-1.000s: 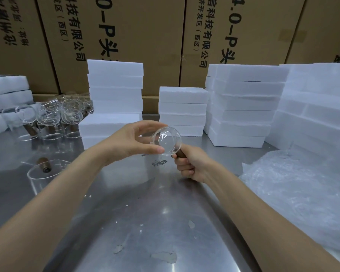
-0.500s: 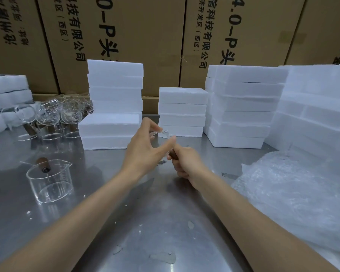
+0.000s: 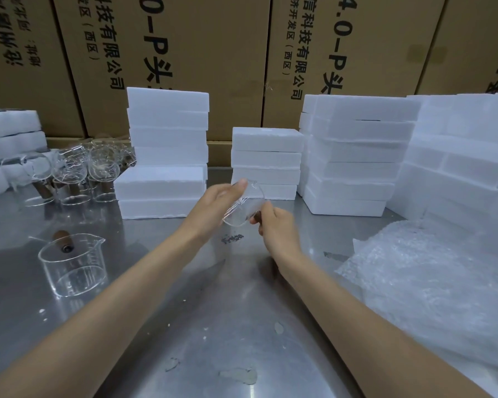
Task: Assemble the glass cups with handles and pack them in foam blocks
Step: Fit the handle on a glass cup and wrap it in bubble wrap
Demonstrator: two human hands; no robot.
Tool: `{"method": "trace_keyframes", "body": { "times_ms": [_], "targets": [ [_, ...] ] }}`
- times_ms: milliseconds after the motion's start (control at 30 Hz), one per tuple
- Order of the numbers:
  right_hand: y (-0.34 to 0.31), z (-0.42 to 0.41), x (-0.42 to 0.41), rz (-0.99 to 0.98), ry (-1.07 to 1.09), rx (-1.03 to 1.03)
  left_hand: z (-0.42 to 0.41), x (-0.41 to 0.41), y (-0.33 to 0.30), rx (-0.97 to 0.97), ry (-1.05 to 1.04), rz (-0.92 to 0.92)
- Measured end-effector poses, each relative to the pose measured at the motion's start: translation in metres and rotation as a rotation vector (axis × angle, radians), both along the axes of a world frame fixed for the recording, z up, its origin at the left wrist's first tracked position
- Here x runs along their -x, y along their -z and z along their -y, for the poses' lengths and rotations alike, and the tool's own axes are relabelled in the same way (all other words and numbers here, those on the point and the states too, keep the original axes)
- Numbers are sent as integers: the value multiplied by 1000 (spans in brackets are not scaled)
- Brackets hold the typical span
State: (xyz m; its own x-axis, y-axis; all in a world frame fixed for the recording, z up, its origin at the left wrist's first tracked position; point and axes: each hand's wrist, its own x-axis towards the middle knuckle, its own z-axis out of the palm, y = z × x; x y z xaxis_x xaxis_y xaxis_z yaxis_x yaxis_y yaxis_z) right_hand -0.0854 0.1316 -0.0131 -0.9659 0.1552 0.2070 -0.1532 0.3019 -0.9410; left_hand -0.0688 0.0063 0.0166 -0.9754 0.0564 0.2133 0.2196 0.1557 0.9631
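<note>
Two hands meet above the steel table (image 3: 242, 326): the left hand (image 3: 216, 205) grips a blurred glass cup (image 3: 242, 205) by its body, the right hand (image 3: 276, 225) curls round its dark handle (image 3: 256, 217), mostly hidden. Foam blocks (image 3: 266, 162) stack at twelve o'clock. A finished cup (image 3: 72, 264) stands at nine o'clock; more glasses (image 3: 69, 173) overlap confusingly at ten. Bubble wrap (image 3: 431, 282) runs off-frame at three o'clock.

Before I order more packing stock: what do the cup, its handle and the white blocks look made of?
Cup: clear glass, glossy; the blocks show through it. Handle: dark brown, probably wood, mostly hidden by the right hand. Blocks: white foam, matte, with rough crumbly edges.
</note>
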Motion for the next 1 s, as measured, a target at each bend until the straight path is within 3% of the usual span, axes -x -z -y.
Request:
{"method": "trace_keyframes", "body": {
  "times_ms": [67,200,367,467,533,667,800,900,1000],
  "targets": [
    [1,-4,0,-121,35,-147,1,-2,2,57,12,44],
    [6,-7,-3,-331,4,-683,6,5,17,25,-95,144],
    [1,-5,-2,-374,-75,-894,14,13,24,-83,-180,121],
    [-2,-6,-3,-268,-186,-766,17,14,29,-91,-129,121],
    [-5,-7,-3,-166,-269,-544,17,14,33,-99,-84,135],
    [-9,-11,-1,258,-411,21,14,14,36,-126,-86,80],
    [-16,-19,-2,609,-638,382,11,13,33,-163,-54,-31],
    [-21,-27,-3,809,-779,520,10,13,33,-163,-19,-64],
    [-22,-26,-4,803,-710,533,6,13,33,-126,-51,-81]
  ]
}}
